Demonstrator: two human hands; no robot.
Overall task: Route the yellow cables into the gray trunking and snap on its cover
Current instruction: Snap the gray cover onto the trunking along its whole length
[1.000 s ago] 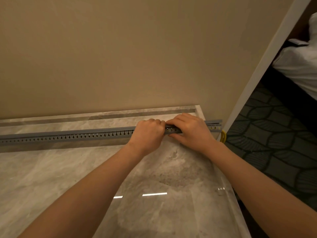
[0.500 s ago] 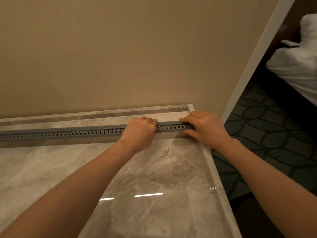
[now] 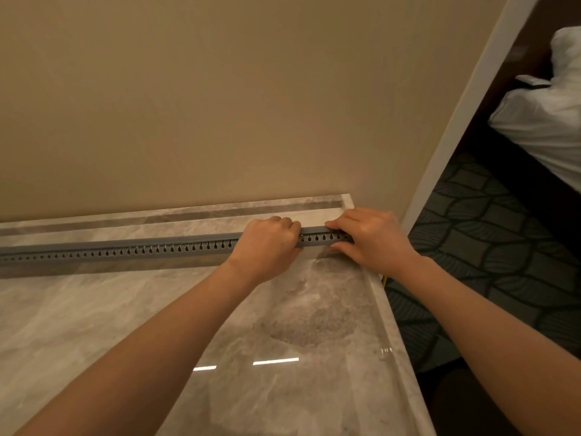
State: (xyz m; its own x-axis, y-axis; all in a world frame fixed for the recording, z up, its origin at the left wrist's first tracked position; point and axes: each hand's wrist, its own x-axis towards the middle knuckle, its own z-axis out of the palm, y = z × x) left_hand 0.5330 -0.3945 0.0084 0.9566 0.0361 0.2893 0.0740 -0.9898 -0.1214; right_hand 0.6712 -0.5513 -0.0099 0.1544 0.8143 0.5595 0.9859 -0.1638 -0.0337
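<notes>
Curling over the top edge of the gray trunking [image 3: 125,250], the fingers [image 3: 283,222] of the left hand [image 3: 267,243] grip it from above, with the palm set against its front face. Just to the right, the right hand [image 3: 374,240] holds the same piece at its end: its fingers [image 3: 339,223] lie along the top and the thumb presses the front from below, so the piece is pinched between them. A short stretch of trunking with its row of drop-shaped holes shows between the two hands, which are near each other but apart.

From the hands the trunking runs as a long, straight strip toward the left edge of the frame, lying on the marble worktop [image 3: 94,325] near and parallel to the beige wall [image 3: 220,89]. Whether a cover sits on it I cannot tell. A sliver of yellow cable [image 3: 383,280] shows at the worktop's right edge, just under the right wrist.

Both bare forearms reach in from the bottom of the frame. At the right, white trim [image 3: 465,114] edges the wall, with dark patterned carpet [image 3: 503,247] beyond it and a bed [image 3: 540,127] with white bedding in the upper right corner.
</notes>
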